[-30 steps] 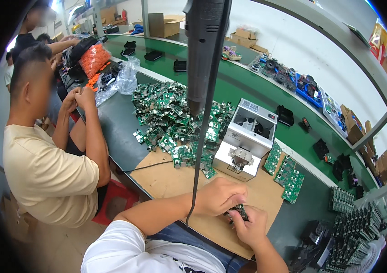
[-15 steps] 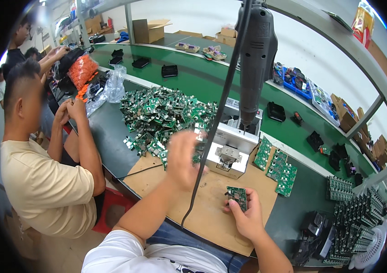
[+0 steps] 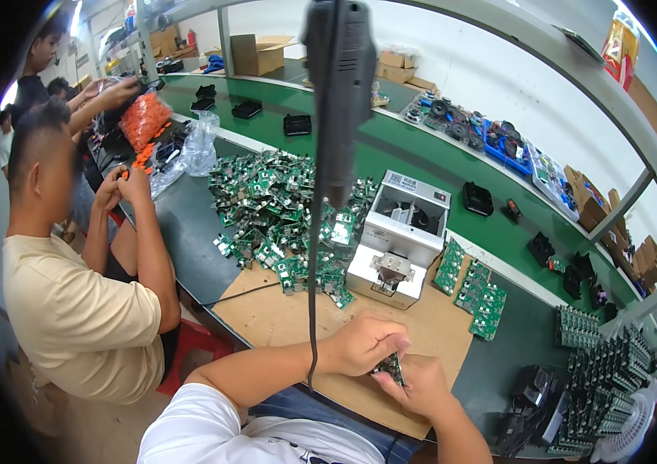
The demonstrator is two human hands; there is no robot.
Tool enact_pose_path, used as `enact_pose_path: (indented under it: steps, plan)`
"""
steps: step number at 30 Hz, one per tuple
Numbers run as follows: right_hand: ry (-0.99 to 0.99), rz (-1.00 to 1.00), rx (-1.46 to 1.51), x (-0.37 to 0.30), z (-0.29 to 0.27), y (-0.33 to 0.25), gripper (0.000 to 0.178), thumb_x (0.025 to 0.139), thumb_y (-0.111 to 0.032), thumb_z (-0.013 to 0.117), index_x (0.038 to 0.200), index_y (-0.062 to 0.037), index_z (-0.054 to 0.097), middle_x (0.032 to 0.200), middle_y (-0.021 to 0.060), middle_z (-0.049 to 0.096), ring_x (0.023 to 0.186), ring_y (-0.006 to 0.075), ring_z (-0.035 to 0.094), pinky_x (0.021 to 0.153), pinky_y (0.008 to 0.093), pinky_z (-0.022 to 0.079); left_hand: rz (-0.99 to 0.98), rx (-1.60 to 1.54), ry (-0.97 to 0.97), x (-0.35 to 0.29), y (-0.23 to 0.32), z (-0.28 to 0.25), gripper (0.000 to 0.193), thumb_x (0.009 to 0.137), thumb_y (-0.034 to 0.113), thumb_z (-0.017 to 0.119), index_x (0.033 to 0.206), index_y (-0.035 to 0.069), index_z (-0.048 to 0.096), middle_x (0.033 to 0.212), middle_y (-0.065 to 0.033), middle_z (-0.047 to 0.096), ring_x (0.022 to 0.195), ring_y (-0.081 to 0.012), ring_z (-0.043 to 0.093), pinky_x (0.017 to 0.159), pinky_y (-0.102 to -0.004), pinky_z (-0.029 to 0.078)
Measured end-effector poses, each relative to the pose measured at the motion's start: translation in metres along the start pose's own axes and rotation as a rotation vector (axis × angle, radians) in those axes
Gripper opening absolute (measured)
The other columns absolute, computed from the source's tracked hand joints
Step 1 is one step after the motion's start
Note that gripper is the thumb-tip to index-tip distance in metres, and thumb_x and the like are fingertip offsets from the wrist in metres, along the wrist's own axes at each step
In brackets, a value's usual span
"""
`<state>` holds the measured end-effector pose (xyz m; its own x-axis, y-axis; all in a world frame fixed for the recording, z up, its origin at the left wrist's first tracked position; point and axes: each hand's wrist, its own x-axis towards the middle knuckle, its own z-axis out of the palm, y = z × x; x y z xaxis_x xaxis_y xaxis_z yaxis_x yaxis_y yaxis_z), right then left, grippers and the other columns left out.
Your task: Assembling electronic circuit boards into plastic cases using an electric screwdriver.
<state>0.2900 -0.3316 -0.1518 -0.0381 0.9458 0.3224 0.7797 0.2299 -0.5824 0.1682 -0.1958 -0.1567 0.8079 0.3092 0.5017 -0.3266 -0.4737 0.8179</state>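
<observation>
Over the cardboard sheet point(image 3: 267, 313), my right hand point(image 3: 423, 384) grips a small green circuit board point(image 3: 390, 369), thumb on its near side. My left hand point(image 3: 365, 342) is closed at the board's upper edge, its fingers curled and partly hidden behind the thumb. The board is tilted, mostly covered by both hands. Just beyond them stands a silver bench machine point(image 3: 399, 240) with a metal block on its front. A large heap of green circuit boards point(image 3: 267, 193) lies to its left, and a few board panels point(image 3: 479, 290) lie to its right.
A dark electric screwdriver point(image 3: 338, 100) hangs in front of me, its cable point(image 3: 313, 309) dropping past my left forearm. A co-worker in a beige shirt point(image 3: 85, 317) sits at left. Stacked boards point(image 3: 603, 371) and a white fan point(image 3: 630, 425) stand at right. Black cases point(image 3: 478, 199) lie on the green belt.
My left hand has come down from near the heap to the board in my right hand. The board has been tilted. The hanging screwdriver has swung left, away from the machine.
</observation>
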Motion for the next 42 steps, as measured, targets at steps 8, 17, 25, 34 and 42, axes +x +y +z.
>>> enact_pose_path:
  steps: [8, 17, 25, 34, 42]
  plan:
    - [0.003, 0.016, 0.317, -0.006, -0.002, 0.003, 0.031, 0.088, -0.03, 0.064, 0.072, -0.0039, 0.062, 0.063, 0.0073, 0.06, 0.056, 0.02, 0.06, 0.052, 0.0314, 0.047, -0.304, -0.267, -0.126, 0.0, 0.002, -0.026, 0.034, 0.095, 0.031, 0.054, 0.079, 0.002, 0.058, 0.07, -0.0078, 0.057, 0.063, -0.02, 0.056, 0.06, -0.0312, 0.045]
    - [-0.149, 0.489, 0.943, 0.019, -0.003, 0.008, 0.049, 0.101, -0.042, 0.034, 0.09, -0.0006, 0.057, 0.078, 0.0037, 0.058, 0.067, 0.0093, 0.056, 0.057, 0.0225, 0.048, -0.071, 0.29, -0.102, -0.014, 0.007, -0.044, 0.033, 0.08, 0.023, 0.073, 0.1, 0.004, 0.056, 0.088, -0.0088, 0.059, 0.078, -0.0227, 0.058, 0.069, -0.0342, 0.046]
    - [-0.013, 0.507, 0.474, 0.049, -0.008, 0.014, 0.032, 0.097, -0.032, 0.049, 0.097, -0.0006, 0.057, 0.082, 0.0064, 0.06, 0.07, 0.0163, 0.059, 0.062, 0.0309, 0.05, -0.256, 0.201, 0.021, -0.024, 0.017, -0.059, 0.032, 0.081, 0.027, 0.072, 0.096, 0.003, 0.059, 0.081, -0.0116, 0.061, 0.073, -0.025, 0.061, 0.065, -0.0333, 0.048]
    - [0.35, 0.355, -0.667, 0.074, -0.024, 0.086, 0.05, 0.083, -0.018, 0.064, 0.123, 0.0073, 0.047, 0.102, 0.019, 0.062, 0.098, 0.0336, 0.058, 0.079, 0.0432, 0.049, -0.194, 1.062, 0.315, -0.016, 0.017, -0.155, 0.037, 0.078, 0.036, 0.071, 0.099, 0.008, 0.061, 0.1, -0.0084, 0.063, 0.092, -0.0277, 0.061, 0.077, -0.0386, 0.049]
    - [0.527, 0.628, -0.108, 0.045, -0.071, 0.075, 0.032, 0.09, -0.012, 0.052, 0.116, 0.0061, 0.056, 0.095, 0.0172, 0.065, 0.084, 0.0243, 0.065, 0.075, 0.0342, 0.05, 0.14, 0.759, 0.496, 0.022, 0.038, -0.127, 0.03, 0.079, 0.025, 0.071, 0.095, 0.002, 0.061, 0.096, -0.0139, 0.064, 0.087, -0.031, 0.062, 0.076, -0.0383, 0.05]
